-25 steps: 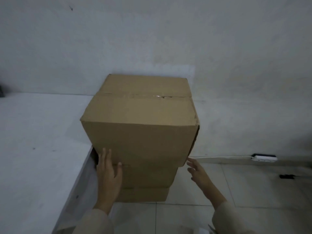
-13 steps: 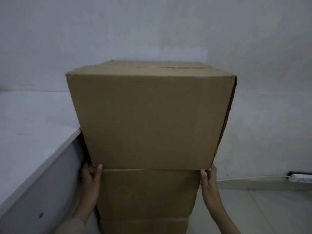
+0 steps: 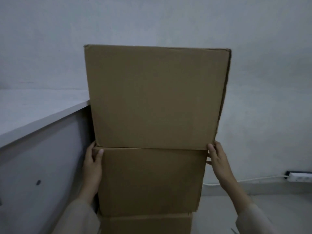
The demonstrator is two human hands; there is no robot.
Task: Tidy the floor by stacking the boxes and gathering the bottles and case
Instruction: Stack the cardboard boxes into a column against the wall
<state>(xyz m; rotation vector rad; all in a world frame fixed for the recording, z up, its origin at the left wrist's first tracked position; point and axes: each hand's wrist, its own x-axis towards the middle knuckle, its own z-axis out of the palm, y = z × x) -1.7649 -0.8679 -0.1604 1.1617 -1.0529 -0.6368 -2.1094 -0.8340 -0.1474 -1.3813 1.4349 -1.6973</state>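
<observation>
Three brown cardboard boxes stand stacked against the wall. The large top box (image 3: 155, 97) rests on a middle box (image 3: 152, 179), which sits on a bottom box (image 3: 146, 224) cut off by the frame's lower edge. My left hand (image 3: 92, 164) presses the left side of the middle box at its upper corner, fingertips touching the seam under the top box. My right hand (image 3: 217, 161) holds the right side at the same seam. No bottles or case are in view.
A white table or cabinet (image 3: 42, 115) stands directly left of the stack, touching it. Behind is a white wall. A white power strip (image 3: 300, 176) with its cable (image 3: 236, 181) lies on the tiled floor at the right.
The view has dropped lower and closer, so the box fronts now fill the frame. Both hands moved from loose near the lower boxes up to the seam under the top box.
</observation>
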